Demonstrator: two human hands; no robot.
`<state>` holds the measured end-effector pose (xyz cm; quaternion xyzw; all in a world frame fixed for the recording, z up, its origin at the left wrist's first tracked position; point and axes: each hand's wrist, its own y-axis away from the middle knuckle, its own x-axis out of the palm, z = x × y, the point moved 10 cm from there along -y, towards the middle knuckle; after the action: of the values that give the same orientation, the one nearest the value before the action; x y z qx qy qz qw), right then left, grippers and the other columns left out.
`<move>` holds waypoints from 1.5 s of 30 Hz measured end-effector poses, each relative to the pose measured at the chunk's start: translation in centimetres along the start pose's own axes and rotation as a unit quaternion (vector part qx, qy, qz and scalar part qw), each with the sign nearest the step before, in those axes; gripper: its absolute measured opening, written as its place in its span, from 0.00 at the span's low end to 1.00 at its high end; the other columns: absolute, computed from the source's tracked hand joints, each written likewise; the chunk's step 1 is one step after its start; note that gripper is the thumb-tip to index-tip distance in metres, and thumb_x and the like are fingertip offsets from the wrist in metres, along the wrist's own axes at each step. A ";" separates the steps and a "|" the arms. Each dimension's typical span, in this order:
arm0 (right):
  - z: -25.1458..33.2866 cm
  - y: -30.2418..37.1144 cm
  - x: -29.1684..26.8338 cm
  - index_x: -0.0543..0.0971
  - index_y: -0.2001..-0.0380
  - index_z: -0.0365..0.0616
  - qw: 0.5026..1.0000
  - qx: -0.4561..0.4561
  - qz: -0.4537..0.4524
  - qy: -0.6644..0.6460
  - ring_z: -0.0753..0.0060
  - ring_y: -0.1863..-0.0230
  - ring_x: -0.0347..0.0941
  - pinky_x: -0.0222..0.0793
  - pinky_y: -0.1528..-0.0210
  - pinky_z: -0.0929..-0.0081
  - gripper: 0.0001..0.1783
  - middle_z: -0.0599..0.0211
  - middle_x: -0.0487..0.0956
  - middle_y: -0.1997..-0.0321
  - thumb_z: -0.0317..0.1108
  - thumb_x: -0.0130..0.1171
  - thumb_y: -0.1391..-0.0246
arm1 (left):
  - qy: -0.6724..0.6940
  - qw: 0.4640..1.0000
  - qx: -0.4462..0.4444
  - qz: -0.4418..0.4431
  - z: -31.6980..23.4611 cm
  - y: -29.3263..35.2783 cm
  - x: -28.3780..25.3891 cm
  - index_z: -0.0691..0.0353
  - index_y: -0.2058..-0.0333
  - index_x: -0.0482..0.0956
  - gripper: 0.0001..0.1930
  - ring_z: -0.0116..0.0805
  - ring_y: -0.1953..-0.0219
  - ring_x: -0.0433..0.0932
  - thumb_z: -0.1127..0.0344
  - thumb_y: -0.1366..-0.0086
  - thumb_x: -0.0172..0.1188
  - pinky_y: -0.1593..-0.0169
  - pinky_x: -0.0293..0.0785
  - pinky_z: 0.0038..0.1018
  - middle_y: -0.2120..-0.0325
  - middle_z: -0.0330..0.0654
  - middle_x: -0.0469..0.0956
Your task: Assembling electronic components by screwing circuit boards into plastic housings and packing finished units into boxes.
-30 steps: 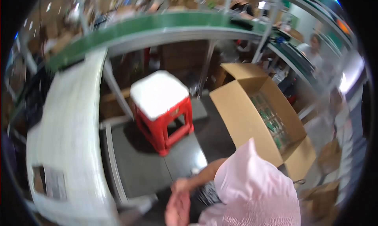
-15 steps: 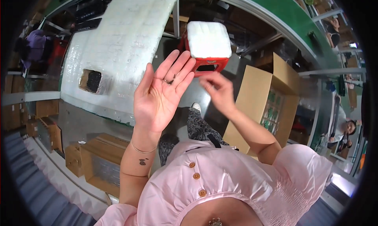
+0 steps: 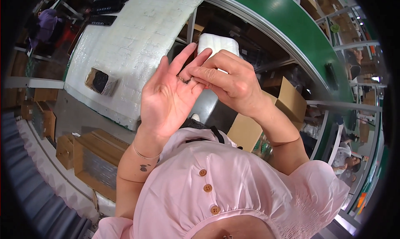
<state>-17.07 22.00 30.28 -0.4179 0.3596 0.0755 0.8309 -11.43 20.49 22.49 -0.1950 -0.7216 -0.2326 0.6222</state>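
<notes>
My left hand is turned palm up, its fingers stretched and spread. A few tiny dark pieces, perhaps screws, lie at the base of its fingers beside a ring; they are too small to name surely. My right hand reaches across, thumb and fingers pinched together against the left hand's outer fingers. Whatever sits in that pinch is hidden. Both hands are raised in front of my body, above the floor. Behind them stands a stool with a white wrapped seat, partly covered by my fingers.
A table covered in white padding stands at the left, bearing a small open box of dark pieces. Black trays lie at its far end. Cardboard boxes sit lower left and right. A green bench runs along the far right.
My right hand has come left and up to the left hand, its fingers now pinching there. The left hand's fingers have bent slightly. The view has shifted a little.
</notes>
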 end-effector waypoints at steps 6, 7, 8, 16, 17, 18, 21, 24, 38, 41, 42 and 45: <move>1.1 -2.5 2.9 0.76 0.71 0.38 0.992 -0.116 0.031 0.040 0.69 0.76 0.68 0.64 0.79 0.76 0.18 0.67 0.72 0.76 0.24 0.63 0.75 | -0.015 0.999 -0.028 0.010 -3.3 -0.2 -0.3 0.71 0.42 0.45 0.31 0.45 0.42 0.54 0.52 0.35 0.36 0.39 0.48 0.35 0.45 0.58 0.53; 1.0 -3.0 3.5 0.76 0.71 0.38 0.992 -0.119 0.031 0.040 0.69 0.76 0.68 0.64 0.79 0.76 0.18 0.67 0.72 0.76 0.24 0.63 0.75 | 0.002 0.999 -0.042 0.012 -3.8 -0.2 -0.5 0.71 0.43 0.45 0.31 0.45 0.43 0.55 0.51 0.35 0.36 0.39 0.48 0.35 0.46 0.58 0.54; 0.9 -3.6 3.8 0.76 0.73 0.40 0.993 -0.112 0.014 0.042 0.69 0.76 0.67 0.64 0.78 0.76 0.16 0.69 0.71 0.77 0.24 0.61 0.74 | 0.018 0.998 -0.055 0.014 -4.3 -0.1 -0.6 0.72 0.43 0.46 0.31 0.44 0.43 0.55 0.51 0.35 0.36 0.39 0.49 0.35 0.47 0.57 0.55; -1.7 -8.2 6.3 0.76 0.71 0.36 0.986 0.045 -0.039 -0.157 0.75 0.72 0.70 0.65 0.72 0.80 0.07 0.64 0.72 0.73 0.19 0.55 0.57 | -0.010 1.000 0.003 0.018 -10.9 1.5 0.0 0.73 0.44 0.47 0.31 0.48 0.41 0.52 0.52 0.35 0.37 0.38 0.47 0.36 0.46 0.58 0.53; -1.5 -8.7 6.8 0.76 0.71 0.36 0.985 0.040 -0.035 -0.164 0.75 0.72 0.70 0.65 0.72 0.80 0.07 0.64 0.72 0.73 0.19 0.55 0.57 | -0.002 1.000 0.009 0.023 -11.6 1.7 0.0 0.73 0.44 0.47 0.30 0.49 0.40 0.50 0.53 0.35 0.37 0.38 0.46 0.36 0.45 0.58 0.52; -2.9 -8.8 7.6 0.76 0.71 0.35 0.958 0.115 -0.046 -0.258 0.77 0.72 0.70 0.65 0.71 0.81 0.06 0.65 0.73 0.72 0.20 0.55 0.55 | -0.002 1.000 0.018 0.022 -12.4 1.9 -0.2 0.73 0.44 0.47 0.30 0.49 0.40 0.50 0.53 0.35 0.37 0.38 0.46 0.36 0.45 0.58 0.52; -5.1 -9.6 10.2 0.76 0.70 0.33 0.903 0.204 -0.034 -0.378 0.82 0.70 0.68 0.64 0.67 0.84 0.05 0.68 0.73 0.70 0.23 0.54 0.51 | -0.001 0.999 0.045 0.016 -14.8 2.3 -0.9 0.73 0.44 0.47 0.29 0.50 0.39 0.45 0.55 0.35 0.37 0.37 0.45 0.37 0.43 0.60 0.49; -6.7 -10.7 11.8 0.76 0.69 0.33 0.890 0.238 -0.027 -0.387 0.84 0.70 0.65 0.61 0.68 0.88 0.06 0.70 0.72 0.71 0.24 0.55 0.51 | 0.014 0.996 0.087 0.000 -17.3 2.7 -1.7 0.74 0.44 0.45 0.26 0.51 0.39 0.47 0.65 0.36 0.37 0.37 0.47 0.36 0.43 0.60 0.48; -10.5 -15.0 20.1 0.77 0.70 0.35 0.875 0.249 0.088 -0.405 0.85 0.73 0.64 0.61 0.69 0.88 0.05 0.73 0.73 0.74 0.25 0.57 0.52 | -0.092 0.923 0.286 -0.241 -29.2 8.6 -21.0 0.68 0.42 0.46 0.27 0.44 0.39 0.51 0.80 0.43 0.35 0.40 0.51 0.36 0.41 0.51 0.51; -10.7 -15.2 21.8 0.77 0.70 0.36 0.865 0.257 0.114 -0.416 0.85 0.73 0.64 0.60 0.69 0.88 0.05 0.73 0.73 0.74 0.25 0.57 0.52 | -0.110 0.884 0.319 -0.322 -31.1 9.6 -23.9 0.66 0.42 0.47 0.28 0.42 0.41 0.55 0.80 0.42 0.36 0.40 0.50 0.35 0.42 0.50 0.54; -10.9 -15.3 22.1 0.77 0.70 0.36 0.864 0.256 0.118 -0.418 0.85 0.73 0.64 0.60 0.69 0.88 0.05 0.73 0.73 0.74 0.25 0.57 0.52 | -0.119 0.880 0.308 -0.341 -31.3 9.7 -24.4 0.62 0.41 0.47 0.28 0.40 0.39 0.51 0.78 0.41 0.36 0.39 0.44 0.41 0.42 0.45 0.55; -11.4 -15.5 23.0 0.77 0.70 0.36 0.855 0.269 0.133 -0.423 0.86 0.72 0.64 0.60 0.69 0.89 0.05 0.73 0.73 0.74 0.26 0.57 0.52 | -0.141 0.872 0.296 -0.363 -31.3 9.9 -24.2 0.57 0.40 0.47 0.28 0.39 0.38 0.44 0.76 0.41 0.37 0.39 0.36 0.49 0.41 0.40 0.54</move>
<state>0.26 -0.45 20.58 -0.0542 0.0318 0.2558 0.9647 23.17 10.66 3.18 0.2436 -0.8566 -0.1875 0.4144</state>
